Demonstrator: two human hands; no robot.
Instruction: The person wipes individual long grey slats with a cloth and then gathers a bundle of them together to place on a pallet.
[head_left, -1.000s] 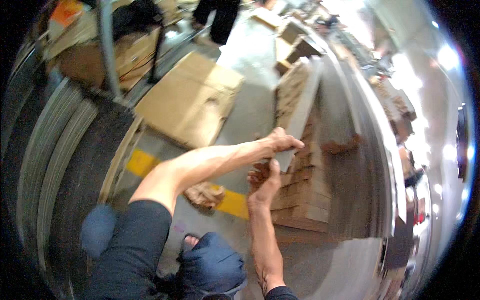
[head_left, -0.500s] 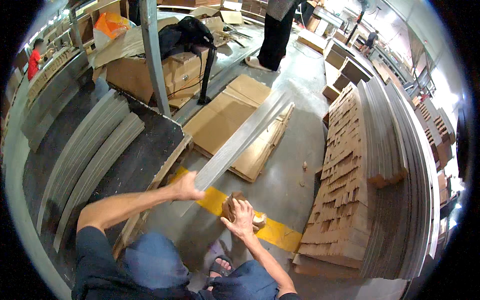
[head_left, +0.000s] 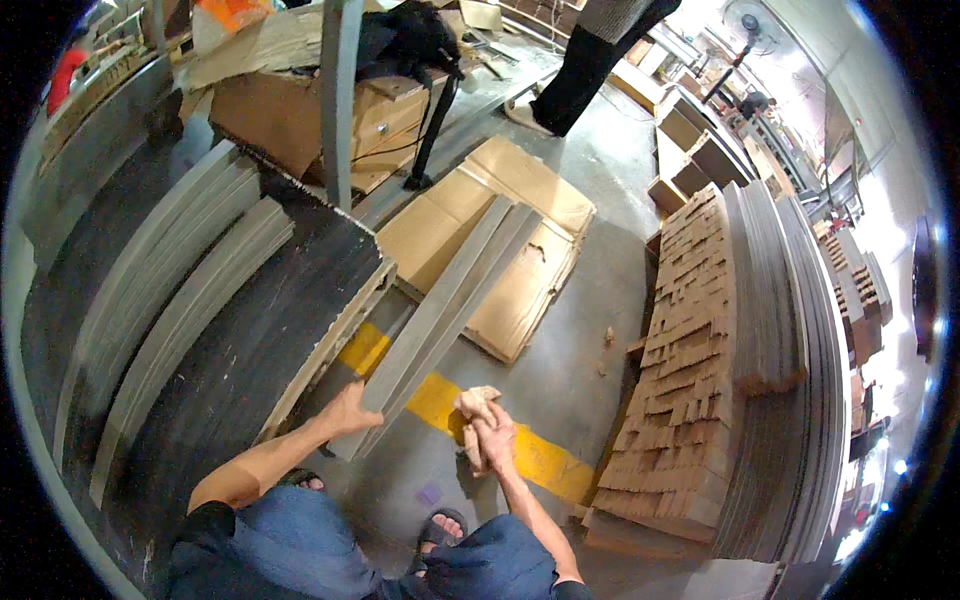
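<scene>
My left hand [head_left: 350, 412] is closed around the near end of long grey strips [head_left: 430, 315]. They slant away from me, their far ends above a flattened cardboard sheet [head_left: 545, 265]. At least two strips show, side by side with a groove between them. To the right of them, my right hand [head_left: 492, 440] grips a crumpled light-brown rag [head_left: 476, 402], apart from the strips and above a yellow floor line [head_left: 435, 402].
On my left, a black-topped table [head_left: 250, 330] bears curved-looking stacks of grey strips [head_left: 190, 330]. A tall stack of brown-ended strips [head_left: 675, 390] stands at right. Beyond are a metal post [head_left: 340, 110], a cardboard box [head_left: 265, 125] and a person in black trousers [head_left: 595, 75].
The strips, blurred by motion earlier, have come nearer and lower with my left hand. My right hand, spread over the rag before, now has its fingers wrapped round it.
</scene>
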